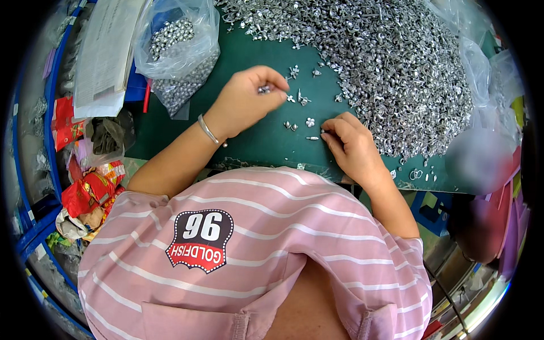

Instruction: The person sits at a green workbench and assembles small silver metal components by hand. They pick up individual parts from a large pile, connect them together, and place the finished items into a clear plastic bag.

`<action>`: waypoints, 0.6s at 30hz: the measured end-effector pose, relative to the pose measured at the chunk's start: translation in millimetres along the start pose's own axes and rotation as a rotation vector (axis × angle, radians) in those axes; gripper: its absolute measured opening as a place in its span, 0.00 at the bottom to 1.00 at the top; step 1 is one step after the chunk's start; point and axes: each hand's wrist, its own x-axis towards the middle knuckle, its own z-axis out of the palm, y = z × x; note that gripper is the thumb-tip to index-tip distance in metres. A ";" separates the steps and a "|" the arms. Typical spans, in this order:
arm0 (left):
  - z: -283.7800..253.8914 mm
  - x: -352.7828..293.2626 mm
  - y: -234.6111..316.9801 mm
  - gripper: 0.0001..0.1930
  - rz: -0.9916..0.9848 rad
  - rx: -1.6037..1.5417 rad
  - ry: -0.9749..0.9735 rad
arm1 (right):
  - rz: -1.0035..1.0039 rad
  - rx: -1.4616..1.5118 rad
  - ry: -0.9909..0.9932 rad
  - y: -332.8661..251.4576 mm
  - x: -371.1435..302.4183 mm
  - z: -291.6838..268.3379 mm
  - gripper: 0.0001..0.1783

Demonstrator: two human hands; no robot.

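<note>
My left hand, a bangle on its wrist, hovers over the green tabletop. Its fingers are curled around several small silver metal pieces, and thumb and forefinger meet beside a cross-shaped charm. My right hand rests on the table with its fingers closed together; a small silvery bit shows at the fingertips, too small to name. Between the hands lie a flower-shaped charm, a pair of round charms and a slim silver piece.
A big heap of silver metal charms covers the table's far right. At the far left stands a clear plastic bag of silver beads, next to papers. Loose rings lie near the right front edge. Red packets sit at left.
</note>
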 end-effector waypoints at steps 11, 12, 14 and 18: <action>13.8 -8.1 -7.5 0.07 0.313 0.475 -0.174 | 0.500 0.700 0.177 19.1 8.6 -42.5 0.03; 16.1 -9.2 -3.9 0.07 0.251 0.448 -0.173 | 0.396 0.407 0.201 16.9 11.5 -36.1 0.03; 20.1 -8.8 -4.0 0.07 0.303 0.487 -0.203 | 0.181 -0.050 0.264 12.0 19.6 -26.7 0.03; 26.6 -7.2 -16.3 0.06 0.580 0.633 -0.240 | 0.094 -0.447 0.181 12.9 27.5 -13.6 0.04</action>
